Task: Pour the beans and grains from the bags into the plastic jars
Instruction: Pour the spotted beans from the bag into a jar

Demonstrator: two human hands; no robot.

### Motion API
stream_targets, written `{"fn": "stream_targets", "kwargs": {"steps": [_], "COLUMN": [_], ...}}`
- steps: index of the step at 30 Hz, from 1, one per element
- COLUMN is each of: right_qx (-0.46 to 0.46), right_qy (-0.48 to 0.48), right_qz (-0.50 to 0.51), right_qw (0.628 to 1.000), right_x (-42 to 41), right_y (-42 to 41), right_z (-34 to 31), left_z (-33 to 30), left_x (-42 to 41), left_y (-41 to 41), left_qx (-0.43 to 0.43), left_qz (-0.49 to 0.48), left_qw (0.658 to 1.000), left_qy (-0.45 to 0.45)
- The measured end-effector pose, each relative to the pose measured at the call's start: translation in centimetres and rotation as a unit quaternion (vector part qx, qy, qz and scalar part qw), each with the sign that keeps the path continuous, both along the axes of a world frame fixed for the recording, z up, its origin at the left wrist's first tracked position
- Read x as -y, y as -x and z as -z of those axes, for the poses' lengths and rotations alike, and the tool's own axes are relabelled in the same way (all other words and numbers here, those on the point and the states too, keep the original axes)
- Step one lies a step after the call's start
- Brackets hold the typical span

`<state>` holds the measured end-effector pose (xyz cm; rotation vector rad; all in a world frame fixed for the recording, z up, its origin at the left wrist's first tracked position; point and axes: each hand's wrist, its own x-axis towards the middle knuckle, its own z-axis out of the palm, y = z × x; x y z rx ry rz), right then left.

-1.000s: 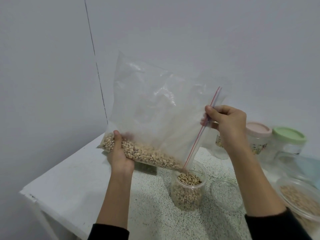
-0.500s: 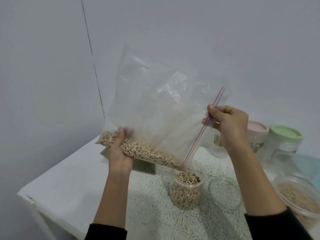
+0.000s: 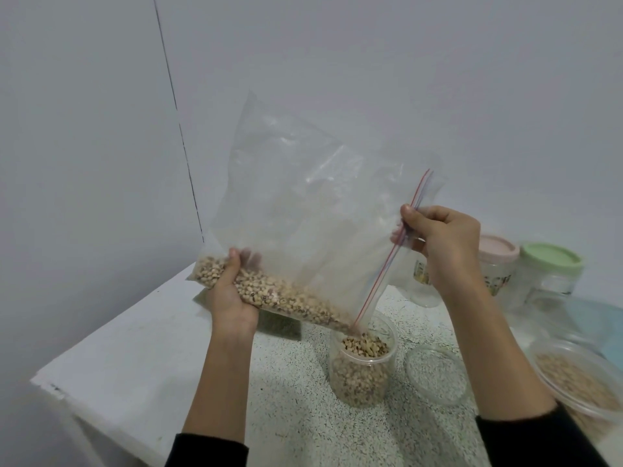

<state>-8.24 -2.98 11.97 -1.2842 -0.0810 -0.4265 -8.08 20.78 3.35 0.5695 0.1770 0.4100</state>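
A large clear zip bag (image 3: 313,214) is held tilted over a white speckled table (image 3: 141,358) set in a corner between pale walls. The bag's lower edge, heavy with pale beans (image 3: 279,298), is cupped from below by the left hand (image 3: 232,298), whose fingers are curled round the bean-filled fold. The zip strip (image 3: 391,251), edged in red and blue, is pinched near its upper end between the thumb and curled fingers of the right hand (image 3: 445,241). The strip runs down to the bag's lowest corner, which is placed just over the mouth of an open clear jar (image 3: 362,362). The jar stands upright on the table and is nearly filled with the same beans. A clear round lid (image 3: 436,374) lies flat just to the right of the jar. Farther right, at the picture's edge, a shallow clear tub (image 3: 580,382) of tan grains is seen. Behind the right forearm two closed jars stand side by side, one with a pink lid (image 3: 499,249) and one with a green lid (image 3: 551,256). Dark sleeves cover both forearms near the bottom edge.
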Motion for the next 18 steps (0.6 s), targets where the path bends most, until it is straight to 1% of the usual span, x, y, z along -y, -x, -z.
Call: {"fn": "stream_targets", "kwargs": {"steps": [10, 14, 18], "right_qx": [0.002, -0.001, -0.001], "right_qy": [-0.013, -0.005, -0.019], "right_qz": [0.001, -0.004, 0.005], "right_qw": [1.000, 1.000, 1.000], "right_x": [0.07, 0.04, 0.33], "right_y": [-0.12, -0.13, -0.19], "right_z": [0.21, 0.43, 0.48], "left_z": [-0.56, -0.38, -0.41], "left_x": [-0.06, -0.28, -0.23], "left_y": [0.35, 0.44, 0.52], "left_qx": [-0.008, 0.005, 0.009], "left_qz": [-0.005, 0.003, 0.002], "left_qw": [1.000, 1.000, 1.000], "left_qy": [0.016, 0.012, 0.001]}}
